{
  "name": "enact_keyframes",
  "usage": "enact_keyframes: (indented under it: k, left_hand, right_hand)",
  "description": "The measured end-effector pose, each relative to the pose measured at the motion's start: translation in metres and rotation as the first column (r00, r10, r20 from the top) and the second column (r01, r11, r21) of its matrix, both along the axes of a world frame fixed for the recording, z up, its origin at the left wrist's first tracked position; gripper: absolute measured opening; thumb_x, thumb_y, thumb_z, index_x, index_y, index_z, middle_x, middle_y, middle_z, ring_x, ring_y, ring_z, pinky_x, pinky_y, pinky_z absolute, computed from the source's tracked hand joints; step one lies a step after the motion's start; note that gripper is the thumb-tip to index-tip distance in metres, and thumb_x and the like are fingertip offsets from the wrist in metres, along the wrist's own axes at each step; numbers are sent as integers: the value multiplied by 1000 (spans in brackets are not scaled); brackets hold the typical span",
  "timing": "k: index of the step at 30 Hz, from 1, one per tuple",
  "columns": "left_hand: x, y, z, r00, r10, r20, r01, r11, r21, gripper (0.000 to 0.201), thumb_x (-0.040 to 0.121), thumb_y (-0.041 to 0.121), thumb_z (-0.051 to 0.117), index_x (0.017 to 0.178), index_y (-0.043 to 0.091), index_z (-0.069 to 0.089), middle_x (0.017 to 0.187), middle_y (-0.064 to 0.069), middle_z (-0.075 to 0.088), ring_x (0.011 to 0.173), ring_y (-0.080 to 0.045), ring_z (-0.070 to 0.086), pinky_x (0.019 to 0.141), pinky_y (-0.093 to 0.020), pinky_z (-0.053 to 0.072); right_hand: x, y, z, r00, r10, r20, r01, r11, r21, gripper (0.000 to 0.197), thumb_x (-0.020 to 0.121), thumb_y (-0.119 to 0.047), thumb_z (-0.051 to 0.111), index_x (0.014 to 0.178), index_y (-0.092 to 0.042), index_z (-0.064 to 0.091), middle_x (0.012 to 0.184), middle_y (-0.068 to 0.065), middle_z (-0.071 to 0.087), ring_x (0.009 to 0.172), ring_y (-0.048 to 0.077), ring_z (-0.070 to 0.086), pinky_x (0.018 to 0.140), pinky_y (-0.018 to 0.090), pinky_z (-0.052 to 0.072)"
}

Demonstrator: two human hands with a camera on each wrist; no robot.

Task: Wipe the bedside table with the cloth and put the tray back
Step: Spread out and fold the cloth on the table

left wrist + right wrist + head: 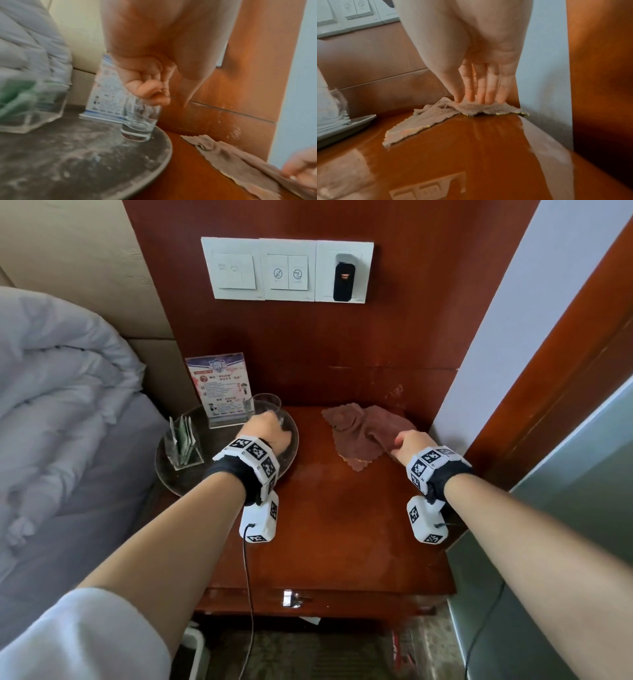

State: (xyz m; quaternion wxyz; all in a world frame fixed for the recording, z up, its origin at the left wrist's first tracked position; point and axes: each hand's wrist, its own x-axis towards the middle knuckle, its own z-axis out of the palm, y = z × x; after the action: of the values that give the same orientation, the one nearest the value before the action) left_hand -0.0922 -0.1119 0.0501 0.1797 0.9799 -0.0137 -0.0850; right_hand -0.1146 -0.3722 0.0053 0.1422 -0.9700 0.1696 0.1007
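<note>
A round grey tray sits on the left part of the red-brown bedside table, overhanging its left edge. On the tray's right side stands a clear glass. My left hand pinches its rim, and the left wrist view shows the curled fingers on the glass above the dusty tray. A crumpled brown cloth lies at the back right of the table. My right hand presses on it with straight fingers bearing down on the cloth.
The tray also holds a clear holder of green packets and an upright sign card. A white duvet lies close on the left, a pale wall on the right, and a switch panel on the wooden back panel.
</note>
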Motion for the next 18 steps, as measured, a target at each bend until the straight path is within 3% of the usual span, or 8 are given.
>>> enact_keyframes:
  k: [4,10,13,18]
  left_hand:
    - [-8,-47,-13,979,-203,-23,201,977,-66,25,91,28,55,110,14,63,112,-9,66,104,-27,61,84,-31,49]
    - [-19,-105,-42,899,-428,-89,421,903,-89,41,94,25,54,131,11,55,136,-10,54,128,-26,47,105,-32,38]
    - [-22,-112,-55,879,-468,-92,470,883,-4,44,93,26,55,134,11,52,139,-11,45,129,-26,44,107,-32,37]
    - [-33,-100,-61,895,-445,-25,446,893,56,39,90,27,58,128,17,58,132,-6,48,124,-24,48,101,-31,40]
  right_hand:
    - [-7,-8,-9,996,87,32,-86,996,-15,38,92,-17,56,130,-13,57,134,11,55,120,29,55,99,36,46]
    - [-18,-16,-19,980,201,1,-200,975,-99,46,92,-20,59,137,-19,50,138,6,43,125,28,48,102,36,43]
    - [-25,-18,-25,972,234,33,-229,968,-101,46,91,-19,60,135,-19,51,137,5,44,126,27,45,103,36,41]
    - [-44,-16,-27,973,210,94,-206,977,-51,42,88,-20,63,130,-21,56,134,3,47,123,25,48,97,33,42]
